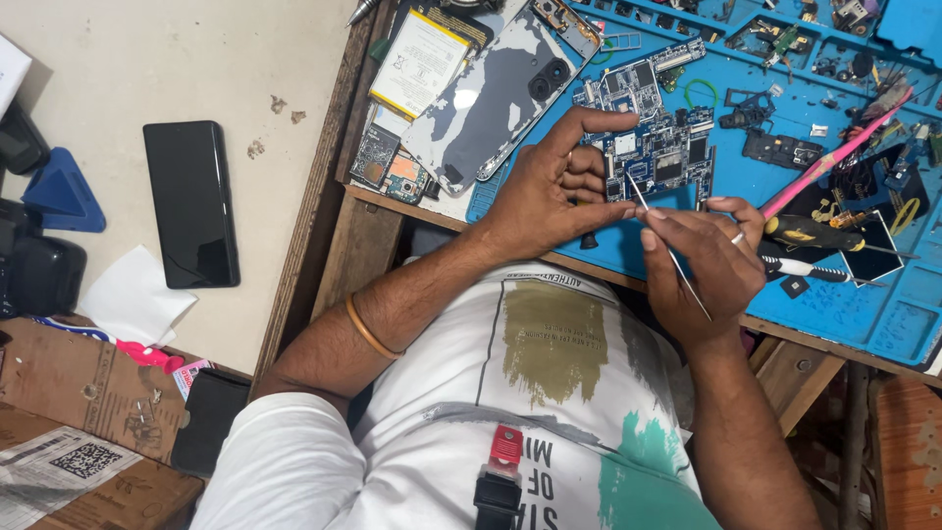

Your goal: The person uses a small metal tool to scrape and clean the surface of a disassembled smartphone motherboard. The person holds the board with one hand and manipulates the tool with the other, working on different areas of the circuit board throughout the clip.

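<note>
1. The left hand (pixel 549 191) is curled, its fingers bent round the near left corner of the board (pixel 655 132), with the forefinger stretched over the top; held so, the board looks steadied against the probing, as I judge it.
2. The right hand (pixel 708 270) is closed in a pen-like pinch on the tweezers (pixel 670 250), thumb and forefinger near the upper part, and the thin tips reach up to the board's lower edge just beside the left fingers.
3. The board lies on the blue mat (pixel 873 304), near the front edge of the table (pixel 378 236), close to the body, which keeps both wrists low and near.
4. The phone shell (pixel 496 98) lies tilted just left of the board, partly over the mat's left edge, with the battery (pixel 420 64) beside it and small boards (pixel 391 169) below it; that side is crowded.
5. To the right, a pink tool (pixel 834 157) and a screwdriver (pixel 810 236) lie close beside the right hand, so room there is tight too.
6. A dark phone (pixel 191 203) lies on the pale floor, well apart to the left.
7. Open room is mostly toward the body, past the table's front edge.
</note>
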